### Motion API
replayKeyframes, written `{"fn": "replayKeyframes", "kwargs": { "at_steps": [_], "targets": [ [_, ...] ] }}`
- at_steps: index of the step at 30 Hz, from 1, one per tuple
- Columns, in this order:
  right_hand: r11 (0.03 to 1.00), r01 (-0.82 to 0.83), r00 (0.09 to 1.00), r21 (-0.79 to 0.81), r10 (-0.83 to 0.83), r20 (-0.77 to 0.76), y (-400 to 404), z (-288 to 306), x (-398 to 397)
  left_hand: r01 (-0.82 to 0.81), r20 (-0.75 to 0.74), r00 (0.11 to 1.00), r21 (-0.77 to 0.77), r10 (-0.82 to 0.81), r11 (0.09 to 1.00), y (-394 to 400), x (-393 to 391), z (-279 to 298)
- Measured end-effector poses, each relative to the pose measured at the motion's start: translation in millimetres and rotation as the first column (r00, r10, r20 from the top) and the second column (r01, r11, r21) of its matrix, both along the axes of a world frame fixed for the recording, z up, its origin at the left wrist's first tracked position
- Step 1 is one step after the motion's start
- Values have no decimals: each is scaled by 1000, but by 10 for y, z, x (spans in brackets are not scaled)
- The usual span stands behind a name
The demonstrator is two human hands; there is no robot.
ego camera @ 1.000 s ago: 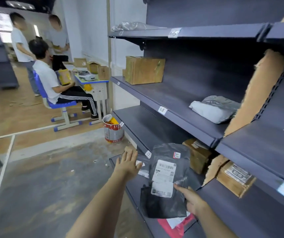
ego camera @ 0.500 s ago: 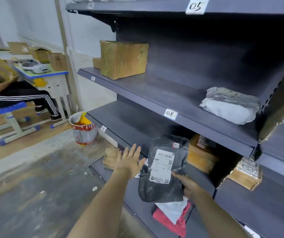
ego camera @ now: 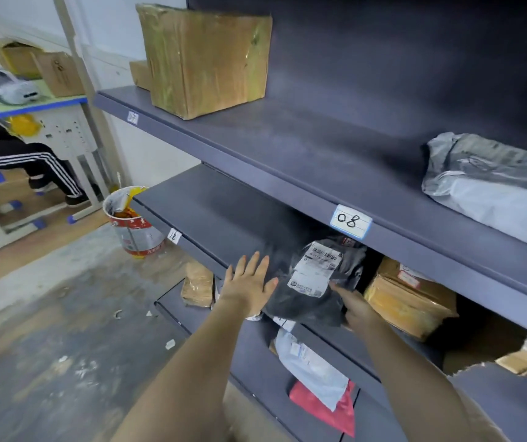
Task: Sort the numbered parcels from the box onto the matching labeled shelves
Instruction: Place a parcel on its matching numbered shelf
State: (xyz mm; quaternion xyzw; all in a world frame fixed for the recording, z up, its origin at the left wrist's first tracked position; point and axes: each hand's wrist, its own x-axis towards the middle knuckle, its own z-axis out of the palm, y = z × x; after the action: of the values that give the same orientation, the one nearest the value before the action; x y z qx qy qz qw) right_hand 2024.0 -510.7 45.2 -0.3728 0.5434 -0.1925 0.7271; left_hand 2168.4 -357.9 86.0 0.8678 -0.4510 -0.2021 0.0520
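A black plastic parcel (ego camera: 303, 301) with a white shipping label lies on the front of the dark shelf (ego camera: 217, 218), below the shelf label "08" (ego camera: 350, 221). My right hand (ego camera: 356, 306) holds the parcel's right edge, thumb on top. My left hand (ego camera: 249, 285) is spread flat, fingers straight, touching the shelf edge just left of the parcel. Another small label (ego camera: 174, 236) sits on this shelf's front edge further left.
A taped cardboard box (ego camera: 205, 59) and a grey poly bag (ego camera: 491, 186) sit on the shelf above. Brown boxes (ego camera: 405, 301) lie right of the parcel. White and red bags (ego camera: 319, 387) lie on the bottom shelf. A paint bucket (ego camera: 133, 221) stands on the floor; a seated person (ego camera: 16, 161) is at left.
The view swung closer to the shelves. My right hand carried the black parcel up and forward onto the shelf under "08". My left hand followed, staying spread beside it.
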Motion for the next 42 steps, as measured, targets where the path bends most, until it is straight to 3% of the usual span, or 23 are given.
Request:
{"fn": "replayKeyframes", "kwargs": {
  "at_steps": [9, 11, 15, 17, 19, 22, 25, 27, 30, 33, 39, 42],
  "targets": [
    [987, 120, 962, -108, -142, -233, -399, -377, 177, 90, -38, 995, 31, -89, 995, -199, 235, -280],
    [989, 81, 956, -121, -111, -270, -464, -508, 201, 130, -37, 991, 33, -129, 991, -249, 267, -315],
    [971, 19, 883, -239, -128, -451, -1095, -1516, 8, 225, -16, 974, 49, -224, 973, -350, 286, -347],
    [968, 37, 845, -249, -163, -509, -828, -1154, 5, 263, -20, 965, 48, -262, 964, -389, 284, -353],
    [952, -47, 786, -303, -152, -599, -343, -435, 102, 284, -28, 959, 52, -283, 957, -414, 277, -364],
    [855, -319, 611, -410, -145, -778, 22, -63, 91, 317, -29, 949, 64, -315, 946, -439, 278, -368],
    [587, -649, 439, -484, -230, -868, 304, -35, 108, 362, 0, 932, 50, -363, 931, -444, 278, -374],
    [399, -810, 374, -429, -211, -903, 411, -71, 163, 378, 23, 925, 29, -379, 925, -452, 301, -392],
    [277, -936, 234, -218, 25, -972, 462, -247, 236, 393, 62, 917, 21, -393, 920, -450, 359, -446],
    [294, -953, 92, -68, 66, -994, 427, -460, 289, 407, 72, 911, 18, -407, 913, -425, 392, -482],
    [368, -929, 60, -32, 66, -996, 314, -418, 400, 436, 64, 897, 36, -438, 899, -371, 425, -490],
    [349, -937, 45, -18, 70, -997, 321, -328, 376, 461, 77, 883, 34, -463, 887, -362, 423, -433]
  ]
}}
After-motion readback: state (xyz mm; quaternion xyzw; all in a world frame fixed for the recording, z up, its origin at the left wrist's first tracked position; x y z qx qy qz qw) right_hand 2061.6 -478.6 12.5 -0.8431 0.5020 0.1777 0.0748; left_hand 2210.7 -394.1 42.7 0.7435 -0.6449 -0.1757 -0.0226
